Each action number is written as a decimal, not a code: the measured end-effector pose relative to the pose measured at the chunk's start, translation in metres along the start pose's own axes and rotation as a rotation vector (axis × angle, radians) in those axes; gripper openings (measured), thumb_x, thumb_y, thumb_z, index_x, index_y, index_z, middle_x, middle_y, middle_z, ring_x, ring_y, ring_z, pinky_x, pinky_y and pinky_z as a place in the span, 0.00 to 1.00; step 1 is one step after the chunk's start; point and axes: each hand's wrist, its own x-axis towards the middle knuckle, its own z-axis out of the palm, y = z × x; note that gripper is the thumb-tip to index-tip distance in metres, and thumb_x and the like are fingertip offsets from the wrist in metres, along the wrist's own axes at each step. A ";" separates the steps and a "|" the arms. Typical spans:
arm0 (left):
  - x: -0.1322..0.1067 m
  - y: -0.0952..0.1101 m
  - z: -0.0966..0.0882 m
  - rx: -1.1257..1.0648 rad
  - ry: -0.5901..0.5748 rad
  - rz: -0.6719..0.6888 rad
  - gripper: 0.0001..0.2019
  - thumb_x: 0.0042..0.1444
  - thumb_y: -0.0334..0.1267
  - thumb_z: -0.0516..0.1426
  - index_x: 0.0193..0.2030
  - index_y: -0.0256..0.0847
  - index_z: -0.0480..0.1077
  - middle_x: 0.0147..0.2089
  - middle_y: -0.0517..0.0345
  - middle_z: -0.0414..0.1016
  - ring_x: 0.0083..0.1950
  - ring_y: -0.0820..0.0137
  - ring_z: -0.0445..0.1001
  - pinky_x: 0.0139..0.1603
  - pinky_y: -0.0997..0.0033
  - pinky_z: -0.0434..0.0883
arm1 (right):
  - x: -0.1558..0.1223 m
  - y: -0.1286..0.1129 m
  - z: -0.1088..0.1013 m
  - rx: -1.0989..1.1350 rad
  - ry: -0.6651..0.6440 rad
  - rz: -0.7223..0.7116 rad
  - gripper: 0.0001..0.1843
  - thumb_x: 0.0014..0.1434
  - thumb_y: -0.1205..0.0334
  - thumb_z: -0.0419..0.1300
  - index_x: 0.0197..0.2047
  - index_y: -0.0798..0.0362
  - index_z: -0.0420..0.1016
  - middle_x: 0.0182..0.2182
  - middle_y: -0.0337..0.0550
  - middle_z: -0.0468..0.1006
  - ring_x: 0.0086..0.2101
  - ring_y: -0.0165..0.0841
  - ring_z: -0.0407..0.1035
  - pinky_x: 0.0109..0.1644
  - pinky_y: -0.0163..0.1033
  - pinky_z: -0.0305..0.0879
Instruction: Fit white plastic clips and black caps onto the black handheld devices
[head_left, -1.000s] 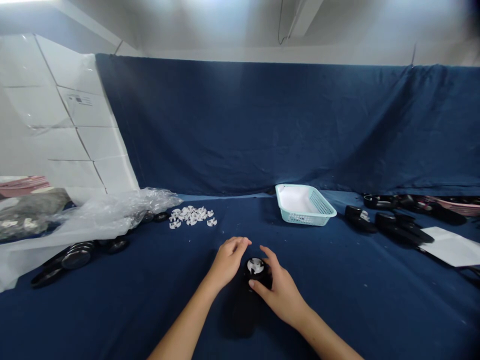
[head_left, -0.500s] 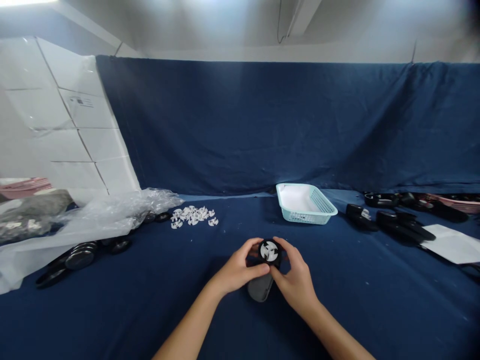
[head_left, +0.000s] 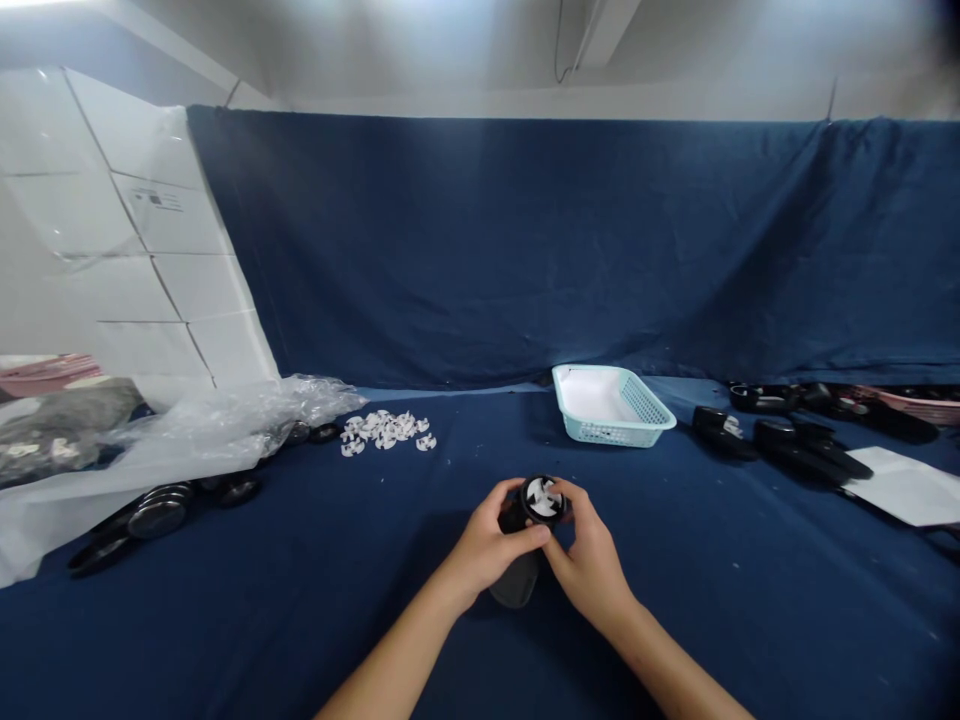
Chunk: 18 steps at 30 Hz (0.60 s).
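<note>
A black handled part [head_left: 519, 578] with a round head is held up off the blue cloth in front of me. A white slotted disc [head_left: 542, 495] sits in its round head, facing me. My left hand [head_left: 486, 545] wraps the part from the left, thumb pressed near the head. My right hand [head_left: 589, 555] grips it from the right, fingertips at the edge of the white disc. Both hands are closed on the part.
A pile of white discs [head_left: 386, 431] lies back left. A pale green basket [head_left: 611, 405] stands behind my hands. Black parts [head_left: 795, 445] and white paper [head_left: 904, 485] lie on the right. Black round pieces [head_left: 157, 515] and a clear plastic bag [head_left: 180, 435] lie left, white boxes [head_left: 112, 230] behind.
The black part was lying on the cloth under my hands. Both hands have lifted it and tilted its head up towards me, then turned it slightly.
</note>
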 end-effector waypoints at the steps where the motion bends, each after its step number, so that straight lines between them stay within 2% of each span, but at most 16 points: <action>1: -0.001 0.001 0.001 -0.016 0.008 -0.017 0.28 0.46 0.38 0.66 0.55 0.44 0.65 0.52 0.52 0.73 0.54 0.61 0.70 0.56 0.62 0.64 | 0.000 -0.001 0.000 0.007 0.002 0.010 0.20 0.56 0.63 0.56 0.53 0.51 0.60 0.53 0.53 0.70 0.51 0.43 0.68 0.52 0.48 0.67; 7: -0.002 0.002 0.003 -0.064 0.061 -0.125 0.29 0.45 0.39 0.66 0.55 0.45 0.65 0.51 0.52 0.73 0.53 0.61 0.71 0.54 0.63 0.65 | 0.000 -0.011 -0.002 0.042 0.001 0.038 0.18 0.57 0.66 0.54 0.51 0.50 0.60 0.56 0.52 0.68 0.54 0.42 0.66 0.54 0.48 0.65; 13: -0.003 0.006 0.005 -0.058 0.072 -0.133 0.29 0.44 0.38 0.66 0.55 0.45 0.64 0.51 0.52 0.73 0.53 0.62 0.70 0.53 0.64 0.65 | 0.001 -0.022 -0.010 0.058 -0.050 0.041 0.19 0.58 0.66 0.53 0.53 0.49 0.59 0.59 0.53 0.63 0.56 0.43 0.63 0.54 0.48 0.65; 18: -0.004 0.006 0.004 -0.103 0.073 -0.143 0.30 0.45 0.37 0.66 0.56 0.45 0.63 0.51 0.52 0.73 0.52 0.62 0.71 0.53 0.63 0.66 | 0.000 -0.021 -0.007 0.064 -0.020 0.063 0.20 0.58 0.64 0.54 0.54 0.49 0.60 0.63 0.54 0.56 0.56 0.45 0.63 0.50 0.46 0.69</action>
